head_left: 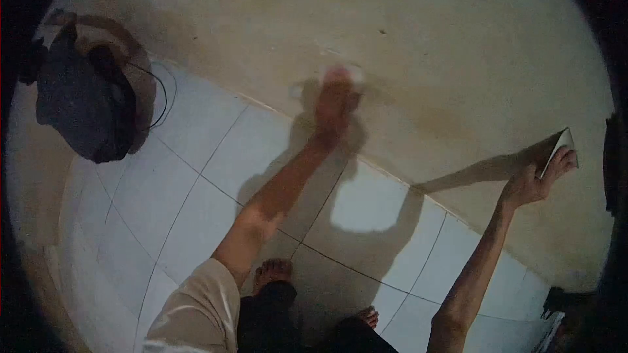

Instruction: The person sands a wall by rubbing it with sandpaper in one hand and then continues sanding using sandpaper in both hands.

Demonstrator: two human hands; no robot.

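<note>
A pale sleeve lies nearest the camera, on the left arm. Beyond it, the left hand is at the wall, blurred; a white patch shows at its fingertips, and I cannot tell whether it is held or how the fingers stand. The right hand, to the right of and lower than the left, has its fingers closed on a thin, pale flat piece with a pointed top corner, close to the wall. Left of the left hand is a dark bundle, with a black wire curving beside it. Below the hands are white floor tiles, a bare left foot, part of the right foot and dark trousers.
</note>
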